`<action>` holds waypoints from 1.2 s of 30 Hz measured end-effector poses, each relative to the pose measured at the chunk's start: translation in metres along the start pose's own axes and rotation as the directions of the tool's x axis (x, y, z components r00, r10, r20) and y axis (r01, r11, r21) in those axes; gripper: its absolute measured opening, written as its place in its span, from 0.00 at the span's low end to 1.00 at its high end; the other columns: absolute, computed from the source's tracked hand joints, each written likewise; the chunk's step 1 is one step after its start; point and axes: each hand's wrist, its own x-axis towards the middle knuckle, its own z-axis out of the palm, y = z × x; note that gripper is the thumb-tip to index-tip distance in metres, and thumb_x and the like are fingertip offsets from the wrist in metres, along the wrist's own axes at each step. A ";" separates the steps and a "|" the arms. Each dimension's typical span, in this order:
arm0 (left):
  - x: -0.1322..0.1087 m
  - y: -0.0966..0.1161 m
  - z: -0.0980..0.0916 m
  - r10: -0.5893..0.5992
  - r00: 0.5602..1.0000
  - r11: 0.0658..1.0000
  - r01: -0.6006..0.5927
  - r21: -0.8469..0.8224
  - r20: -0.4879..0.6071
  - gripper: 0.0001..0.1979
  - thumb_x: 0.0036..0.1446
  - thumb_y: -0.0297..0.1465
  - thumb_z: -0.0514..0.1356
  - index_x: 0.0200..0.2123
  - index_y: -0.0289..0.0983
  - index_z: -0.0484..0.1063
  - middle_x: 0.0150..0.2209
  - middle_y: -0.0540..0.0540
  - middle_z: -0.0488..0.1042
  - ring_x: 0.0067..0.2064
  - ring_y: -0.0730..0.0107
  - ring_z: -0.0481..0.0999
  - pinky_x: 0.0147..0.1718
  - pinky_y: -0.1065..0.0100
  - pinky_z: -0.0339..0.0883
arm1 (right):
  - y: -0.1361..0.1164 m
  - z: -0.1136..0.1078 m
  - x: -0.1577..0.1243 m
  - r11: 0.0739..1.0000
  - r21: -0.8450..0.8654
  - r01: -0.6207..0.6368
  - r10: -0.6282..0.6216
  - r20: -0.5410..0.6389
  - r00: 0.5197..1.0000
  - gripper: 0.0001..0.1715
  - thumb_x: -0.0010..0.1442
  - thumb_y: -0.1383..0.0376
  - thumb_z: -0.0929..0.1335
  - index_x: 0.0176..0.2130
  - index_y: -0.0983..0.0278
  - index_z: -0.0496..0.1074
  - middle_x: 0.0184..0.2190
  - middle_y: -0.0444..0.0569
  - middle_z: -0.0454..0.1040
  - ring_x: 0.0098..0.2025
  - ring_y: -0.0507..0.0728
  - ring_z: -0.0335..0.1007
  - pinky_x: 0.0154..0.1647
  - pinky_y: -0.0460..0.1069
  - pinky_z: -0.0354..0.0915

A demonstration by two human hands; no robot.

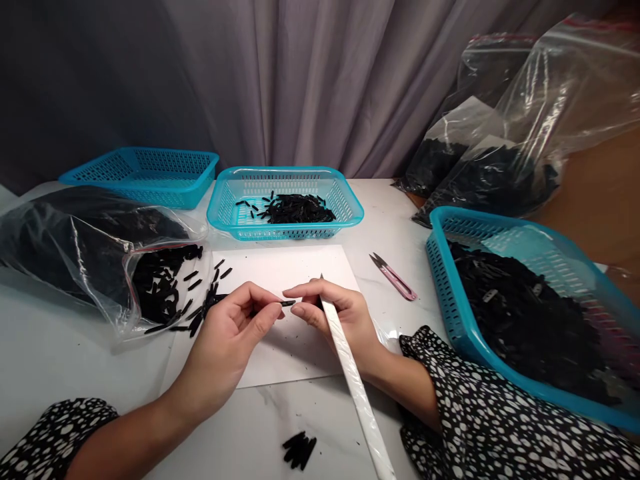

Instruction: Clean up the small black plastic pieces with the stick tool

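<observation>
Between the thumb and forefinger of my left hand (237,323) is a small, slim black piece (287,303), its end sticking out to the right. My right hand (340,317) faces it, thumb and forefinger slightly apart around that free end. A long white wrapped stick (351,373) with a thin dark tip is tucked in my right hand and slants down toward me. Both hands are above a white sheet (300,267). Loose black pieces (213,297) like the one I hold lie beside my left hand, some of them partly hidden by it.
A clear bag (90,247) spills black pieces at left. Blue baskets stand at the back left (187,199), back middle (225,220) and right (443,293). Pink thread snips (395,279) lie right of the sheet. A small black pile (300,451) sits in front; bags (500,160) stand back right.
</observation>
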 end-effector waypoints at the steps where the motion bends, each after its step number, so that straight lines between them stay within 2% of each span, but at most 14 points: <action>1: 0.001 0.001 0.000 0.012 1.000 1.000 -0.012 0.006 -0.013 0.05 0.60 0.33 0.63 0.32 0.42 0.76 0.30 0.52 0.74 0.35 0.71 0.72 0.37 0.71 0.66 | 0.000 0.000 0.000 1.000 -0.010 0.005 -0.005 -0.003 1.000 0.08 0.59 0.67 0.74 0.40 0.57 0.81 0.25 0.42 0.74 0.27 0.53 0.68 0.31 0.49 0.67; 4: 0.001 0.003 0.001 0.034 0.998 0.999 -0.034 0.005 -0.043 0.03 0.58 0.31 0.64 0.32 0.42 0.77 0.30 0.53 0.75 0.35 0.71 0.73 0.37 0.71 0.66 | -0.001 0.000 -0.001 0.999 -0.039 0.013 -0.014 -0.018 1.000 0.08 0.59 0.66 0.74 0.41 0.58 0.81 0.23 0.41 0.70 0.26 0.52 0.65 0.30 0.49 0.66; 10: -0.002 0.005 0.001 0.053 0.997 0.999 -0.052 0.010 -0.053 0.02 0.57 0.29 0.65 0.31 0.42 0.78 0.30 0.52 0.76 0.35 0.70 0.75 0.36 0.71 0.68 | -0.003 0.000 -0.001 0.998 -0.059 -0.005 0.003 -0.032 0.999 0.06 0.59 0.63 0.74 0.39 0.58 0.81 0.22 0.41 0.69 0.25 0.52 0.63 0.29 0.50 0.65; 15: -0.003 0.004 0.002 0.074 0.996 0.997 -0.074 0.011 -0.053 0.03 0.57 0.29 0.65 0.31 0.42 0.77 0.30 0.51 0.76 0.34 0.70 0.74 0.34 0.71 0.68 | -0.003 0.000 -0.001 0.999 -0.036 0.004 -0.005 -0.021 1.000 0.06 0.58 0.65 0.74 0.39 0.58 0.81 0.22 0.40 0.69 0.24 0.52 0.63 0.28 0.49 0.64; 30: -0.004 0.003 0.001 0.084 0.996 0.996 -0.083 0.025 -0.019 0.04 0.58 0.31 0.64 0.30 0.42 0.75 0.29 0.52 0.73 0.32 0.71 0.71 0.32 0.71 0.65 | -0.006 0.001 -0.002 0.996 -0.077 0.047 -0.049 -0.015 0.999 0.08 0.59 0.66 0.74 0.41 0.57 0.82 0.22 0.41 0.71 0.24 0.52 0.64 0.26 0.49 0.64; 36: -0.004 0.002 0.001 0.088 0.996 0.994 -0.086 0.062 -0.022 0.05 0.57 0.32 0.65 0.30 0.41 0.74 0.29 0.51 0.71 0.33 0.69 0.69 0.31 0.69 0.63 | -0.006 0.000 -0.002 0.990 -0.104 0.092 -0.095 -0.025 0.995 0.06 0.60 0.64 0.74 0.39 0.57 0.82 0.25 0.44 0.76 0.27 0.54 0.68 0.29 0.51 0.65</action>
